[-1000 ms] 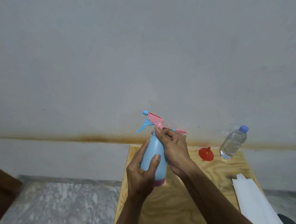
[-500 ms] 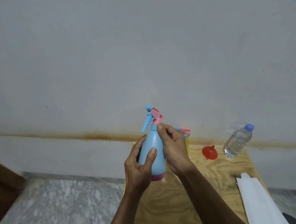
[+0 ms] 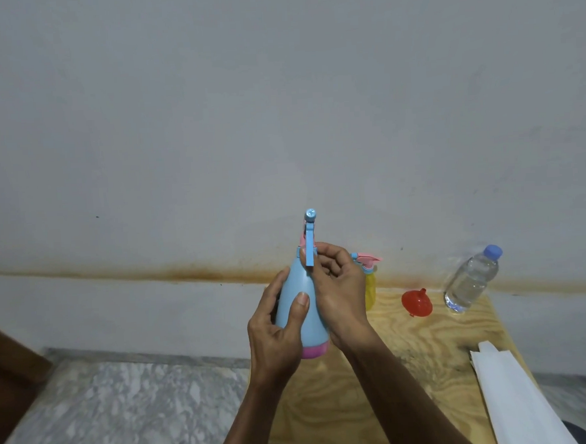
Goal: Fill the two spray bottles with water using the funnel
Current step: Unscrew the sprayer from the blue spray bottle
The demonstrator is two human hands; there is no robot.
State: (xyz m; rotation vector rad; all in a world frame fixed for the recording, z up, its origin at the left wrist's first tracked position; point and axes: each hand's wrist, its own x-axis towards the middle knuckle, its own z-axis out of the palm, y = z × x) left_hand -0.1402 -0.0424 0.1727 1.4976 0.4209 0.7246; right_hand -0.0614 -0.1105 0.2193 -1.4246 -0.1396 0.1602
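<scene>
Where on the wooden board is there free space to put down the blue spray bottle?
The wooden board is bare between the right forearm and the white paper, in front of the red funnel. The near left part by the left forearm looks bare too. The back edge is crowded: yellow spray bottle, funnel, and water bottle stand in a row.

No text, label or number can be read anywhere.

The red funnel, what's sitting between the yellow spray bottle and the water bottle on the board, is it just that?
Yes. In the head view only the red funnel lies between the yellow spray bottle and the water bottle; otherwise bare wooden board.
</scene>
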